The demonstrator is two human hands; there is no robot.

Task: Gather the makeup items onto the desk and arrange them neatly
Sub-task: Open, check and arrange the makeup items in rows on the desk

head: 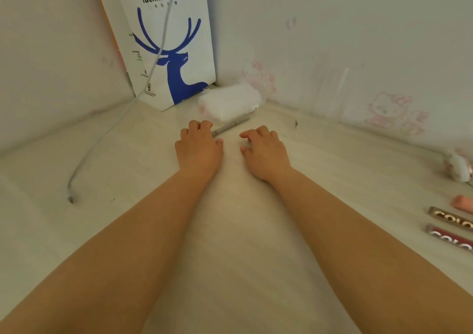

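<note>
I see a pale, cream-white desk (256,269) that meets the walls at a far corner. Standing in that corner is a white paper bag (176,52) with a blue deer printed on it. Just beside it lies a soft white packet (230,102), and a slim grey pen (231,126) rests in front of that. A grey cable (102,139) trails across the left side. At the right edge lie two labelled tubes (453,228), a pink item (463,202) and a small white object (459,167).
</note>
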